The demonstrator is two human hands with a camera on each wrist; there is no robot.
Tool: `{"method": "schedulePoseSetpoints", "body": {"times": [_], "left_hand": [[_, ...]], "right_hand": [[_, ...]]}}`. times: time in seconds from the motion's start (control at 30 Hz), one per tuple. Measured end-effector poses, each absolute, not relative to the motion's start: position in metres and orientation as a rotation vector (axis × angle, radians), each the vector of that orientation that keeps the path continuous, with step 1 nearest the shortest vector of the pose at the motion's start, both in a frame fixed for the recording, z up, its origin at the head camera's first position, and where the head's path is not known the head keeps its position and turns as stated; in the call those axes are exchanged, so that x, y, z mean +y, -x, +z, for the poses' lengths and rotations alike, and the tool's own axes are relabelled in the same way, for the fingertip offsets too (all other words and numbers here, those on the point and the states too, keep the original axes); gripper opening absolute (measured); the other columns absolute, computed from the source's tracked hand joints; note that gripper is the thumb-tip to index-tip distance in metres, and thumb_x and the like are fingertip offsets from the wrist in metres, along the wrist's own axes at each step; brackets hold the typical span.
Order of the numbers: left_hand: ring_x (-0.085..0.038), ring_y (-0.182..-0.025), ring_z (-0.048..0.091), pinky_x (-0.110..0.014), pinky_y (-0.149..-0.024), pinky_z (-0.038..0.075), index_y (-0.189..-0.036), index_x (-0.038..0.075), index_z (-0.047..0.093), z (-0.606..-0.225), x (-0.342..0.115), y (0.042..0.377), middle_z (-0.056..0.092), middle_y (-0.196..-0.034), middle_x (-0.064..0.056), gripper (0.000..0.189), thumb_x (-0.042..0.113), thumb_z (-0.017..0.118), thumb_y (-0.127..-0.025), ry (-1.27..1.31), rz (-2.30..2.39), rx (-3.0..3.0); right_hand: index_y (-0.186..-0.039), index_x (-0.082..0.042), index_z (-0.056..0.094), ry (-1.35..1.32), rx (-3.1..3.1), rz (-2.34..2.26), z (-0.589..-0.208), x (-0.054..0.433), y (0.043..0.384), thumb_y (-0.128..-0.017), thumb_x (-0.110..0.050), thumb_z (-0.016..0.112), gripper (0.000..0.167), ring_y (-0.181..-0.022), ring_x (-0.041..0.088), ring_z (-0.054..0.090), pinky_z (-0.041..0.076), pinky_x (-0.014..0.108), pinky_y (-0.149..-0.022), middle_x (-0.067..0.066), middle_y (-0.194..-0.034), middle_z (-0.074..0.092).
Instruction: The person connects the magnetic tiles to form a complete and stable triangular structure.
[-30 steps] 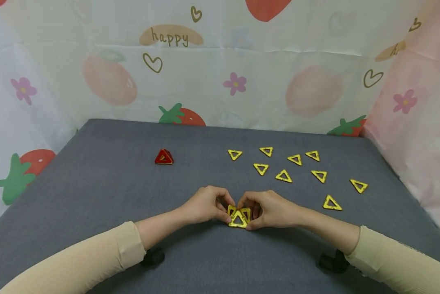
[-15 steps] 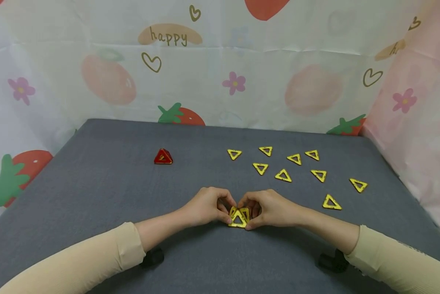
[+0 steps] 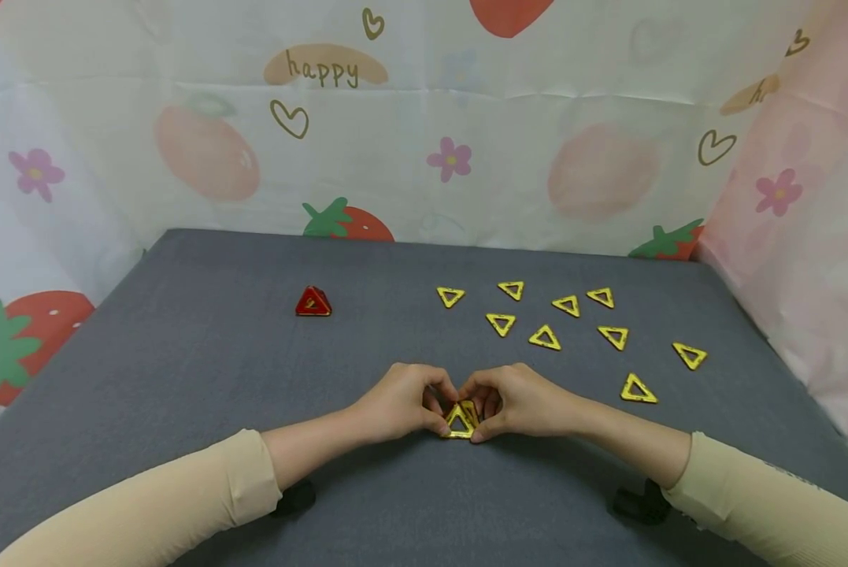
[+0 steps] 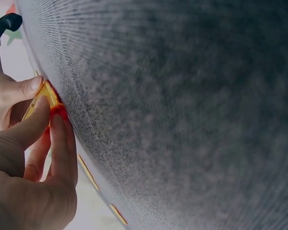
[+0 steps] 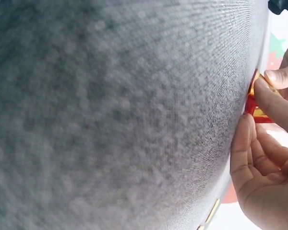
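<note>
Near the middle front of the table, both hands work on a small group of yellow triangular magnetic tiles, stood up and leaning together like a pyramid. The front tile (image 3: 457,435) faces the head camera, and a second one leans in behind it on the right. My left hand (image 3: 402,403) pinches the left side between thumb and fingers. From the right, my right hand (image 3: 526,402) does the same, thumb low at the front corner. In the left wrist view the tiles (image 4: 52,96) show yellow faces and red edges. Fingers hide the pyramid's back.
A finished-looking red pyramid (image 3: 313,302) stands at the back left on the grey table (image 3: 204,346). Several loose yellow triangular tiles (image 3: 544,337) lie flat across the back right, the nearest one (image 3: 638,389) beyond the right forearm. A printed curtain (image 3: 494,94) hangs behind.
The side tiles have tilted inward toward the front one, and the left one has gone out of sight. Both hands have drawn slightly closer together. The loose tiles lie as before.
</note>
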State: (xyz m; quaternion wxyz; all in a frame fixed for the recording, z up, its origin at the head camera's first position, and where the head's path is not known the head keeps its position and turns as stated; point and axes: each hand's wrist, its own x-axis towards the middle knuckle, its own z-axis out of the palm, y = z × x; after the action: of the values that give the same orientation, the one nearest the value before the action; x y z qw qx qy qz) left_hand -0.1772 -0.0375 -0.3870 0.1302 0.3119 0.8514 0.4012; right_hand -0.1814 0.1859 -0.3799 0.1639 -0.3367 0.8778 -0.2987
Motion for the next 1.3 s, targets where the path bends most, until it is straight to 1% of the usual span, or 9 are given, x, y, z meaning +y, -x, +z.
{"method": "schedulePoseSetpoints", "body": {"times": [0.2,0.57,0.8,0.93,1.13,1.3], "left_hand": [[-0.002,-0.069,0.066,-0.016,-0.063,0.051,-0.098,0.009,0.072,-0.3862,-0.0365,0.1764,0.073,-0.095,-0.007,0.029,0.010,0.086,-0.073,-0.951,1.125,2.503],[-0.005,-0.073,0.066,-0.016,-0.064,0.052,-0.100,0.009,0.073,-0.3868,-0.0359,0.1752,0.072,-0.099,-0.007,0.031,0.010,0.086,-0.072,-0.951,1.106,2.528],[-0.005,-0.072,0.067,-0.017,-0.064,0.052,-0.101,0.010,0.072,-0.3870,-0.0369,0.1750,0.073,-0.097,-0.007,0.032,0.011,0.086,-0.072,-0.915,1.120,2.508],[-0.005,-0.073,0.067,-0.016,-0.064,0.052,-0.101,0.009,0.072,-0.3873,-0.0370,0.1752,0.073,-0.098,-0.007,0.033,0.010,0.086,-0.072,-0.924,1.124,2.494],[-0.009,-0.079,0.068,-0.016,-0.068,0.053,-0.103,0.009,0.071,-0.3880,-0.0367,0.1750,0.072,-0.103,-0.008,0.036,0.008,0.087,-0.071,-0.947,1.097,2.508],[-0.011,-0.082,0.068,-0.018,-0.069,0.054,-0.106,0.008,0.070,-0.3890,-0.0365,0.1748,0.071,-0.106,-0.008,0.039,0.006,0.087,-0.071,-0.948,1.072,2.512]], "right_hand": [[-0.111,-0.012,0.069,0.949,2.499,-0.862,-0.3791,0.1855,0.1805,-0.077,-0.028,0.085,0.041,-0.075,-0.001,0.061,0.054,0.019,-0.068,-0.004,-0.087,0.069],[-0.111,-0.014,0.069,0.936,2.511,-0.851,-0.3782,0.1845,0.1815,-0.077,-0.028,0.085,0.040,-0.074,-0.001,0.061,0.053,0.019,-0.066,-0.005,-0.086,0.069],[-0.113,-0.014,0.069,0.944,2.493,-0.865,-0.3781,0.1834,0.1812,-0.077,-0.027,0.085,0.041,-0.074,0.000,0.062,0.054,0.020,-0.065,-0.004,-0.088,0.070],[-0.113,-0.015,0.069,0.922,2.493,-0.859,-0.3781,0.1834,0.1813,-0.076,-0.027,0.085,0.042,-0.074,0.001,0.062,0.054,0.020,-0.066,-0.005,-0.087,0.069],[-0.113,-0.014,0.069,0.949,2.502,-0.853,-0.3785,0.1849,0.1818,-0.076,-0.029,0.085,0.043,-0.075,-0.001,0.062,0.054,0.019,-0.067,-0.004,-0.087,0.070],[-0.113,-0.015,0.069,0.922,2.491,-0.866,-0.3797,0.1856,0.1822,-0.075,-0.028,0.086,0.044,-0.075,0.001,0.063,0.055,0.020,-0.067,-0.005,-0.087,0.069]]}}
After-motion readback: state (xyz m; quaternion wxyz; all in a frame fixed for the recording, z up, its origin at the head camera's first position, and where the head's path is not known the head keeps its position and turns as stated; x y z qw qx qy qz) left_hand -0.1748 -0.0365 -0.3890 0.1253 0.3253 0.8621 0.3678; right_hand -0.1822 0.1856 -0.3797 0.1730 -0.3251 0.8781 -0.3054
